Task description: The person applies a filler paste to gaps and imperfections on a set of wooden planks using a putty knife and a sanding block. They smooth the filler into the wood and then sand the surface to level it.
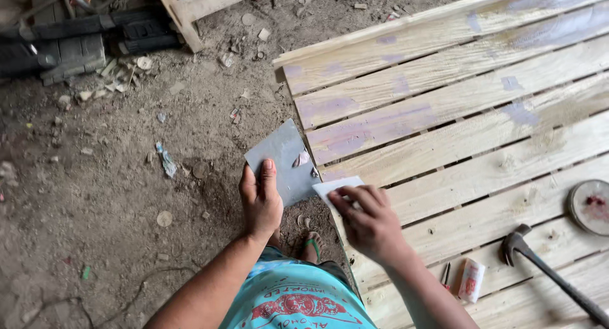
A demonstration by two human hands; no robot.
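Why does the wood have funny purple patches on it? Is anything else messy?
The slatted wooden panel has purplish-grey smears across several boards, uneven against the pale wood. The left hand holds a grey sheet; the right hand holds a white piece. Scraps and litter lie on the dirt floor.

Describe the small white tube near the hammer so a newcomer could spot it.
Start at the slatted wooden platform and follow it to its near edge. Left of the hammer lies a small white tube, with red markings, beside a thin red-tipped pen-like tool.
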